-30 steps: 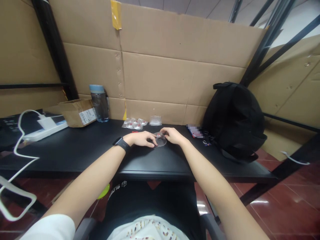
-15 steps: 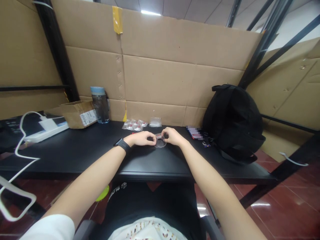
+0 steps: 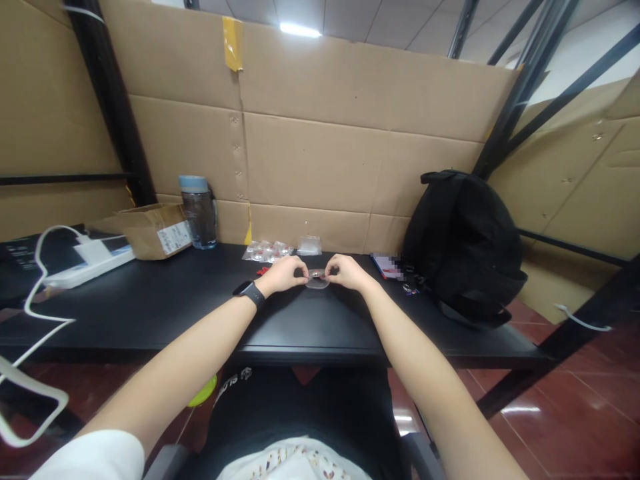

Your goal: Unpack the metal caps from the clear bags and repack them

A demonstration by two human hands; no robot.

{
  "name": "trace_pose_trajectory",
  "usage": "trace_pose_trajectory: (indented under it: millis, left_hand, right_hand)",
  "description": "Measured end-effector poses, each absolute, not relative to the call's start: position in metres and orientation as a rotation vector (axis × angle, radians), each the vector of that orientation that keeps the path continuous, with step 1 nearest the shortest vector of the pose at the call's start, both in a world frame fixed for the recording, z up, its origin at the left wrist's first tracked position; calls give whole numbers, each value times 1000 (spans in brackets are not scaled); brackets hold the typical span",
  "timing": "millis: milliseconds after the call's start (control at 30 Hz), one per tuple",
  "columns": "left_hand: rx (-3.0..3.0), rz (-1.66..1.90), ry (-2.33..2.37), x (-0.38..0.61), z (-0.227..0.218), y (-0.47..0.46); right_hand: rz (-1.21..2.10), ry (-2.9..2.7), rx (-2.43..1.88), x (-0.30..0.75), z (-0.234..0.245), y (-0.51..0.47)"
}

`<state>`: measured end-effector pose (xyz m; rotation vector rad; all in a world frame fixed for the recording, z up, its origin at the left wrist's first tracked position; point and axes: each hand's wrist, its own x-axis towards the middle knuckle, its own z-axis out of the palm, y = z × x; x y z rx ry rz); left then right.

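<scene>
A small clear plastic bag [image 3: 317,283] with a shiny, partly red piece in it is stretched between my two hands, low over the black tabletop. My left hand [image 3: 286,274], below a black wristband, pinches its left edge with thumb and finger. The right edge is pinched the same way by my right hand [image 3: 346,273]. What the piece inside is, I cannot make out. Just behind lie several similar clear packets [image 3: 268,251] with round shiny pieces, and a stack of clear plastic bags [image 3: 309,245]. A small red item [image 3: 262,271] lies by my left hand.
A cardboard box [image 3: 150,230], a blue-lidded bottle [image 3: 199,213] and a white power strip [image 3: 90,269] with a cable stand at left. At right are a black backpack [image 3: 463,247] and a flat printed packet [image 3: 387,267]. A cardboard wall [image 3: 310,153] closes the back.
My left hand has shifted slightly and turned, uncovering more of the red item. The bag between my hands has tilted flatter. The whole view has shifted a little.
</scene>
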<state>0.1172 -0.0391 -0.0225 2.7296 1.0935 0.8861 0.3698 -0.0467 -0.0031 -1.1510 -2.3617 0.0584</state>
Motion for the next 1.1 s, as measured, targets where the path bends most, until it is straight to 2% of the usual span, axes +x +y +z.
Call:
trace_pose_trajectory:
  millis: [267, 400, 667, 867, 1100]
  left_hand:
    - [2523, 887, 1135, 114, -13, -40]
    - [2341, 840, 1303, 116, -17, -38]
    - [2329, 800, 1692, 125, -22, -40]
    - [2580, 948, 1425, 128, -29, -42]
    - [2614, 837, 1329, 132, -26, -50]
  right_hand:
    - [224, -2302, -1234, 373, 2, -49]
    - [289, -2237, -1350, 368, -2, -48]
    - [-16, -2193, -1476, 359, -15, -42]
    - [-65, -2359, -1247, 355, -14, -47]
    - [-18, -2433, -1409, 347, -14, -53]
